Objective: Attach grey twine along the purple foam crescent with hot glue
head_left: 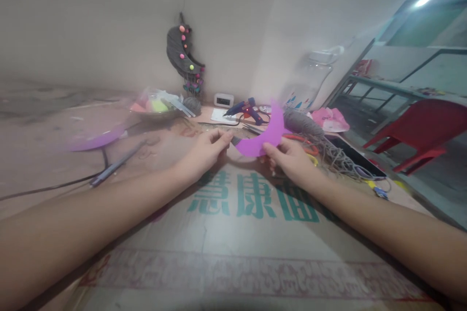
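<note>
A bright purple crescent cutout (pixel 260 142) is held up over the work surface between both hands. My right hand (pixel 288 158) pinches its lower curve between thumb and fingers. My left hand (pixel 211 148) is closed at the crescent's left tip, where a short band of grey yarn (pixel 236 141) covers the purple. The fingertips of that hand hide the very end of the tip. Just behind the crescent lie a blue glue gun (pixel 241 108) and the blades of scissors (pixel 253 129). A grey yarn skein (pixel 302 124) rests to the right, with loose strands trailing from it.
A yarn-wrapped moon ornament with pompoms (pixel 180 51) hangs on the wall. Along the back stand a bowl of bright items (pixel 155 107), a small clock (pixel 224 100) and a clear jug (pixel 310 80). A dark phone-like slab (pixel 353 155) lies right; a purple piece (pixel 97 142) lies left.
</note>
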`<action>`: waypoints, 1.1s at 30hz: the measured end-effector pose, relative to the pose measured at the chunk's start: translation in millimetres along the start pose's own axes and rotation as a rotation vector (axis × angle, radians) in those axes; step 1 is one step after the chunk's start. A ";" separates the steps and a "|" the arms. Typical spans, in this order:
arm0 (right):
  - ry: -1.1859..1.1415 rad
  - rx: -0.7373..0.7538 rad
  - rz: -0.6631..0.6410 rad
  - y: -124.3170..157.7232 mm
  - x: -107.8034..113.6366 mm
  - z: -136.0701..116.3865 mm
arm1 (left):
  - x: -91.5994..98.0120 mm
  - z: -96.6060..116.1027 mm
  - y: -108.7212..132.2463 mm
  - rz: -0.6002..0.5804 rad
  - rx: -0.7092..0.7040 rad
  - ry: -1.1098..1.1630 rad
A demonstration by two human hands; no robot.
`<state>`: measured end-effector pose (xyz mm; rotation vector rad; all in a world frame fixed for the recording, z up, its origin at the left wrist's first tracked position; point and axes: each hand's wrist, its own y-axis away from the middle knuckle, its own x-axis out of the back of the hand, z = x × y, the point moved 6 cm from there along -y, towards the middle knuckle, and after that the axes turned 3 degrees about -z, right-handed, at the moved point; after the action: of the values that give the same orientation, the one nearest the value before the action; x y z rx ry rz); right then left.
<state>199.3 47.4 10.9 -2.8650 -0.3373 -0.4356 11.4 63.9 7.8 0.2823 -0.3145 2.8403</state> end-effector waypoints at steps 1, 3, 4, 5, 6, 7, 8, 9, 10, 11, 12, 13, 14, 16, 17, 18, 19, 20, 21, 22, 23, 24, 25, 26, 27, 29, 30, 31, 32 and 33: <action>0.048 -0.004 0.016 1.6 -0.1 -1.5 | -3.1 1.4 1.1 -0.041 0.007 -0.015; 0.061 0.037 0.095 3.2 4.7 -5.6 | -11.3 2.3 4.1 -0.151 0.036 -0.047; 0.032 0.073 0.148 3.4 8.9 -7.2 | -16.2 4.0 5.7 -0.216 0.014 -0.067; -0.007 0.108 0.197 3.3 13.4 -8.0 | -20.3 5.3 7.3 -0.267 -0.011 -0.078; -0.045 0.136 0.228 2.8 16.9 -7.9 | -23.4 6.7 8.6 -0.304 -0.043 -0.085; -0.073 0.150 0.235 2.0 18.8 -7.2 | -25.8 7.5 9.6 -0.331 -0.067 -0.087; -0.088 0.149 0.227 1.2 19.2 -6.3 | -27.2 7.9 10.1 -0.343 -0.083 -0.081; -0.084 0.138 0.211 0.6 18.3 -5.7 | -27.8 8.0 10.2 -0.346 -0.087 -0.073; -0.062 0.123 0.192 0.6 16.4 -5.9 | -27.6 8.0 10.1 -0.338 -0.085 -0.068; -0.029 0.108 0.173 1.1 13.9 -7.1 | -26.9 8.1 9.8 -0.324 -0.079 -0.067; 0.007 0.096 0.161 2.1 11.3 -9.1 | -26.1 8.4 9.5 -0.310 -0.073 -0.069; 0.039 0.091 0.152 3.3 8.8 -11.9 | -25.6 8.8 9.4 -0.300 -0.068 -0.076; 0.069 0.090 0.145 4.5 6.6 -14.7 | -25.4 9.1 9.6 -0.297 -0.062 -0.088; 0.118 0.095 0.142 6.5 3.7 -19.6 | -27.0 9.1 10.6 -0.319 -0.054 -0.112; 0.138 0.100 0.143 7.0 3.1 -21.1 | -28.2 8.9 11.4 -0.335 -0.053 -0.120; 0.154 0.104 0.143 7.2 2.8 -21.7 | -29.3 8.5 12.1 -0.349 -0.052 -0.126; 0.165 0.109 0.141 7.2 2.7 -21.9 | -30.2 8.1 12.6 -0.357 -0.053 -0.129; 0.172 0.115 0.138 7.0 2.6 -21.6 | -30.8 7.7 13.1 -0.361 -0.058 -0.134; 0.175 0.123 0.135 6.7 2.6 -21.1 | -31.3 7.5 13.4 -0.363 -0.066 -0.144; 0.177 0.129 0.130 6.5 2.4 -20.6 | -31.6 7.3 13.5 -0.361 -0.075 -0.159; 0.178 0.138 0.127 6.3 2.3 -20.2 | -31.9 7.1 13.7 -0.360 -0.082 -0.175; 0.180 0.145 0.124 6.2 2.1 -20.0 | -32.1 6.8 13.7 -0.359 -0.085 -0.188; 0.185 0.151 0.121 6.2 1.8 -20.0 | -32.2 6.6 13.7 -0.359 -0.087 -0.195; 0.190 0.155 0.119 6.3 1.5 -20.0 | -32.3 6.6 13.8 -0.361 -0.087 -0.197; 0.195 0.159 0.114 6.3 1.2 -20.2 | -32.5 6.6 13.9 -0.364 -0.088 -0.197; 0.207 0.164 0.108 6.4 0.8 -20.8 | -32.5 7.4 14.0 -0.365 -0.098 -0.203; 0.215 0.164 0.107 6.4 0.9 -21.0 | -32.3 7.9 14.0 -0.362 -0.106 -0.210; 0.223 0.162 0.109 6.5 1.1 -21.0 | -32.2 8.3 14.0 -0.359 -0.113 -0.217; 0.230 0.157 0.109 6.6 1.1 -20.8 | -31.9 8.6 13.9 -0.355 -0.119 -0.223; 0.234 0.150 0.106 6.6 1.1 -20.5 | -31.7 8.7 13.8 -0.352 -0.124 -0.228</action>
<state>196.6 36.1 29.0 -2.6369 -0.1680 -0.6856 38.9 41.1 6.6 0.5768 -0.4369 2.4348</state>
